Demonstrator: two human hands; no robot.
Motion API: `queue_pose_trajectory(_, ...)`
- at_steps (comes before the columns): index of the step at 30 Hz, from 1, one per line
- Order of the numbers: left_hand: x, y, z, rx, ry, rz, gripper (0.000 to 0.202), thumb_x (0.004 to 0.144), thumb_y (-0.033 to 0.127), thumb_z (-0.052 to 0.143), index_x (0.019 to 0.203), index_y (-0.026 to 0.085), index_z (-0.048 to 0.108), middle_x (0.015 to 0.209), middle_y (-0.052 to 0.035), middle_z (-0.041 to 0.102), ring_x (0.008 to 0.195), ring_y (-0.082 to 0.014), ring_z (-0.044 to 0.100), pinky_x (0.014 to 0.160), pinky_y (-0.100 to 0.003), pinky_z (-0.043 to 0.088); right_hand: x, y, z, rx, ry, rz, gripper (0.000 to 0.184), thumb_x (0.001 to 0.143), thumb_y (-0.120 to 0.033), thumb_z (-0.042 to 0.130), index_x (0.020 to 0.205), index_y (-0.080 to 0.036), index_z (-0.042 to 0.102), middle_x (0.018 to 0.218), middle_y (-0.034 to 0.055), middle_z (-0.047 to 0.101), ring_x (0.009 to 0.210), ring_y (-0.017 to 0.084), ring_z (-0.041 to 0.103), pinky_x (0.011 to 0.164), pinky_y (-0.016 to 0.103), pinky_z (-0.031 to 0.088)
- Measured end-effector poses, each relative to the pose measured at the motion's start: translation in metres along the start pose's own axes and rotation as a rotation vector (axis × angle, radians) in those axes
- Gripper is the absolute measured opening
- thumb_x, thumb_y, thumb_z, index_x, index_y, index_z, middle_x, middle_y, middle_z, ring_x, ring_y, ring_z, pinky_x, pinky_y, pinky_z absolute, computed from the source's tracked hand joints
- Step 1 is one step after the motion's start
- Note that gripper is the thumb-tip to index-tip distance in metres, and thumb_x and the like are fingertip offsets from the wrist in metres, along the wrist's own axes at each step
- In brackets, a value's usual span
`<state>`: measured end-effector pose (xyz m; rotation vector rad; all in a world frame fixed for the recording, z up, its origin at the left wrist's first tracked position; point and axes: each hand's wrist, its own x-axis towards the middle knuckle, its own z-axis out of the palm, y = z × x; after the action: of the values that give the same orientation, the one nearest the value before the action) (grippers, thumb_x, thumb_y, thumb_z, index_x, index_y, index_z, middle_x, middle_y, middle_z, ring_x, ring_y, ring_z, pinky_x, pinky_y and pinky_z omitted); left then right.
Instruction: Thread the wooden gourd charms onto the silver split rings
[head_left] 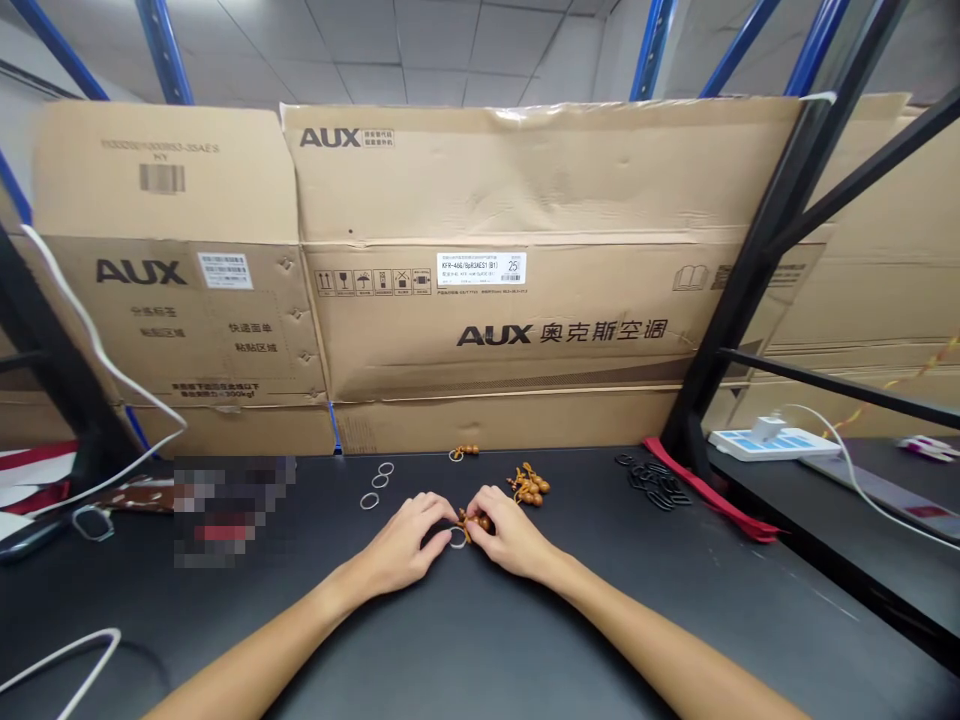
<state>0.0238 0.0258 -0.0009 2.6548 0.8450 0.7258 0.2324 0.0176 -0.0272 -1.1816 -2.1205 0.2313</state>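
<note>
My left hand (411,540) is at the middle of the dark tabletop, its thumb and index finger closing on the left edge of a silver split ring (458,539). Opposite it, my right hand (514,532) pinches a small brown wooden gourd pendant (482,521) by its orange cord. The cord meets the ring between the two hands; whether it is looped through is hard to make out. Behind the right hand lies a pile of similar gourd pendants (531,486). One pendant with a ring (466,452) rests farther back. Several loose rings (381,481) lie left of the hands.
Black clips (654,483) are heaped at the right, beside a red strap (709,490). A white power strip (776,444) stands beyond the black frame post. Glasses (94,522) and a white cable (94,350) are at the left. Cardboard boxes (510,210) wall off the back.
</note>
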Motion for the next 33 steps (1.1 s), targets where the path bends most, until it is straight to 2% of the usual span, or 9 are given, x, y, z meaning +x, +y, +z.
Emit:
queue_pose_trajectory(5,0.001,0.003,0.000,-0.007,-0.039,0.051,0.009,0.089,0.024,0.053,0.092,0.023,0.061,0.105,-0.0041,0.058,0.096,-0.0193,0.054,0.090,-0.034,0.044,0.000,0.000,0.000,0.011,0.005,0.011,0.009,0.083,-0.012,0.052,0.079,-0.020,0.054,0.081,0.0020,0.057,0.080,0.017,0.053,0.071,0.029,0.045)
queue_pose_trajectory(8,0.001,0.004,0.002,-0.004,-0.035,0.051,0.013,0.092,0.020,0.046,0.086,0.021,0.058,0.101,-0.0051,0.058,0.093,-0.0190,0.053,0.087,-0.034,0.045,0.000,-0.002,-0.001,0.031,0.003,0.005,0.010,0.083,-0.011,0.051,0.080,-0.020,0.055,0.082,0.0021,0.057,0.081,0.017,0.054,0.072,0.029,0.046)
queue_pose_trajectory(14,-0.001,0.005,0.005,-0.034,0.018,0.044,0.015,0.093,0.016,0.038,0.087,0.020,0.051,0.102,-0.0067,0.056,0.093,-0.0184,0.054,0.085,-0.032,0.047,0.001,-0.001,-0.001,0.083,0.016,0.005,0.010,0.082,-0.011,0.050,0.081,-0.019,0.056,0.081,0.0016,0.057,0.076,0.016,0.054,0.068,0.026,0.046)
queue_pose_trajectory(19,-0.001,0.000,0.009,-0.076,0.058,-0.020,0.014,0.094,0.018,0.038,0.087,0.020,0.051,0.090,-0.0048,0.058,0.081,-0.0168,0.055,0.076,-0.029,0.047,0.001,-0.005,-0.003,0.185,0.019,0.021,0.010,0.082,-0.012,0.047,0.080,-0.019,0.054,0.070,-0.0023,0.056,0.059,0.011,0.051,0.057,0.021,0.040)
queue_pose_trajectory(22,0.000,-0.003,0.010,-0.124,0.089,-0.056,0.015,0.093,0.020,0.041,0.084,0.020,0.053,0.084,-0.0028,0.060,0.076,-0.0154,0.057,0.072,-0.027,0.047,0.001,-0.008,-0.006,0.217,0.012,0.035,0.012,0.083,-0.012,0.046,0.081,-0.019,0.056,0.066,-0.0035,0.057,0.056,0.011,0.050,0.054,0.020,0.038)
queue_pose_trajectory(27,0.003,-0.004,0.009,-0.339,0.117,-0.165,0.011,0.092,0.027,0.047,0.097,0.020,0.053,0.077,-0.0001,0.063,0.069,-0.0142,0.061,0.067,-0.025,0.049,0.002,-0.008,-0.007,0.210,0.022,0.013,0.019,0.085,-0.014,0.045,0.093,-0.020,0.060,0.070,-0.0026,0.063,0.059,0.012,0.054,0.058,0.021,0.040)
queue_pose_trajectory(29,0.003,-0.004,0.009,-0.435,0.113,-0.205,0.017,0.091,0.030,0.048,0.103,0.019,0.053,0.077,-0.0008,0.064,0.068,-0.0144,0.062,0.063,-0.025,0.051,0.002,-0.008,-0.006,0.204,0.026,0.019,0.017,0.085,-0.016,0.046,0.090,-0.020,0.061,0.067,-0.0027,0.062,0.057,0.012,0.054,0.057,0.021,0.040)
queue_pose_trajectory(33,0.004,-0.002,0.009,-0.524,0.123,-0.227,0.020,0.090,0.033,0.050,0.099,0.017,0.058,0.077,-0.0030,0.067,0.068,-0.0154,0.065,0.064,-0.027,0.054,0.001,-0.009,-0.004,0.203,0.047,0.052,0.011,0.084,-0.018,0.048,0.083,-0.020,0.059,0.064,-0.0031,0.059,0.055,0.011,0.052,0.054,0.020,0.039)
